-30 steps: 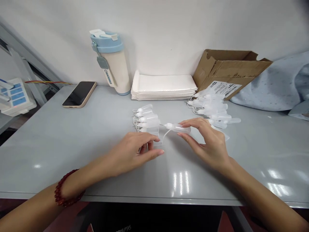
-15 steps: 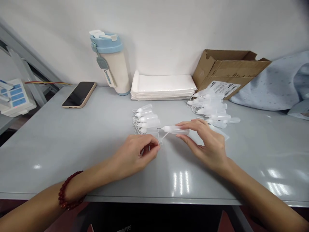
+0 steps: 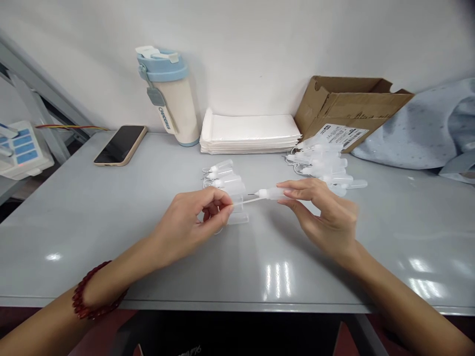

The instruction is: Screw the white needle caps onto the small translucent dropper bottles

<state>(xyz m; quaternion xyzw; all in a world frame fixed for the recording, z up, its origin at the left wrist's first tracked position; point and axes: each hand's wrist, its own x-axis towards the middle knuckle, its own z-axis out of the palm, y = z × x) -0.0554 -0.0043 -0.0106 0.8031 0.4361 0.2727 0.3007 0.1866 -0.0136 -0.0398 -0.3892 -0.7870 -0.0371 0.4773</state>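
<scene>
My right hand [image 3: 326, 217] pinches a small clear needle-tip bottle [image 3: 272, 193] and holds it level above the grey table [image 3: 111, 222], tip pointing left. My left hand [image 3: 193, 222] is closed in a pinch on the thin cap [image 3: 243, 201] tethered to that bottle, just left of the needle. Behind my left hand lies a neat row of the same bottles [image 3: 222, 177]. A looser heap of bottles [image 3: 326, 165] lies behind my right hand.
A cream and blue tumbler [image 3: 170, 96] stands at the back by the wall, with a phone [image 3: 120, 144] to its left. A stack of white padded envelopes [image 3: 250, 133], an open cardboard box [image 3: 352, 111] and a light blue cloth [image 3: 426, 128] line the back right.
Both hands have lifted slightly off the table. My left hand has closed from loose fingers into a pinch on the cap and brought it up level with the needle tip.
</scene>
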